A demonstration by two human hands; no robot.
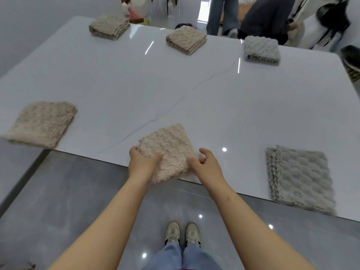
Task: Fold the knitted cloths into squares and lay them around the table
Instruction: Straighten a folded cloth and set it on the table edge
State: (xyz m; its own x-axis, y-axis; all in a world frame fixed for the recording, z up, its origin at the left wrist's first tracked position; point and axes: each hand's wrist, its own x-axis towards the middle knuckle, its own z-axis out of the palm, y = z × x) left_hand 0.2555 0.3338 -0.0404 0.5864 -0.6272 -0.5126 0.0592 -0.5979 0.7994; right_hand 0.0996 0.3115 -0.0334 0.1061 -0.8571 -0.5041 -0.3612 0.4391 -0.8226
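A folded beige knitted cloth (169, 149) lies at the near edge of the white table (175, 90), its near corner hanging slightly over the edge. My left hand (141, 162) grips the cloth's left side, thumb on top. My right hand (204, 164) holds its right side, fingers curled at the edge. Other folded cloths lie around the table: beige at the near left (41, 123), grey at the near right (300, 178), beige at the far left (110, 26), beige at the far middle (187, 39), grey at the far right (262, 50).
People stand beyond the table's far edge (253, 14). A dark patterned object (352, 63) sits at the table's right edge. Grey tiled floor and my shoes (183, 233) are below.
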